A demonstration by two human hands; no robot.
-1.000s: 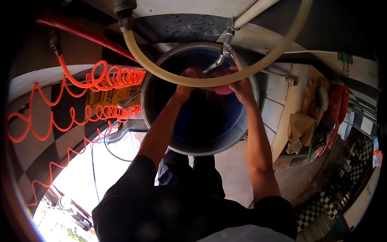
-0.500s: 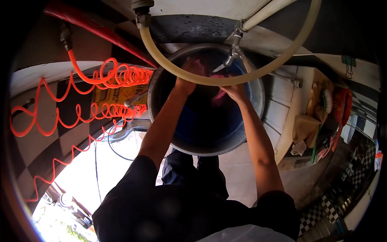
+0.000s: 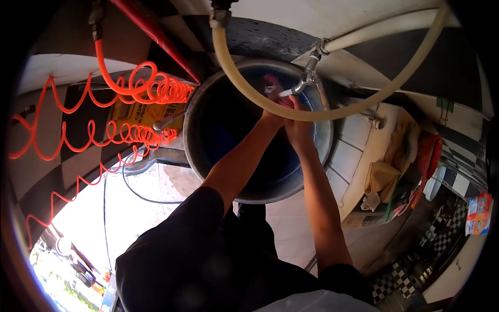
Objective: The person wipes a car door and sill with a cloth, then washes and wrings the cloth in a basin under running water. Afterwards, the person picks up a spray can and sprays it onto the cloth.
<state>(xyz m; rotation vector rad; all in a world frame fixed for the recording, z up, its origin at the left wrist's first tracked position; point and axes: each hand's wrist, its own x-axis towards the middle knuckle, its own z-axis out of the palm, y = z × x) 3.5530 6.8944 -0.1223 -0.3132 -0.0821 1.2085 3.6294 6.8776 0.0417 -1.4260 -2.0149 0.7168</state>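
Observation:
A pink cloth is bunched under the stream from the metal tap, inside a large round tub with a dark interior. My left hand is closed on the cloth, its wrist bent inward close to the other hand. My right hand grips the same cloth from the right, just below the tap's spout. A thick, cream-coloured hose loops in front and hides part of both hands, so single fingers are hard to make out.
Coiled orange air hoses hang at the left before a yellow sign. A ledge on the right bears a tan cloth and red items. A red pole slants at the upper left.
My hands have come together under the tap, the left moving right towards the other. The pink cloth, spread between them before, is now bunched up. The view has shifted slightly.

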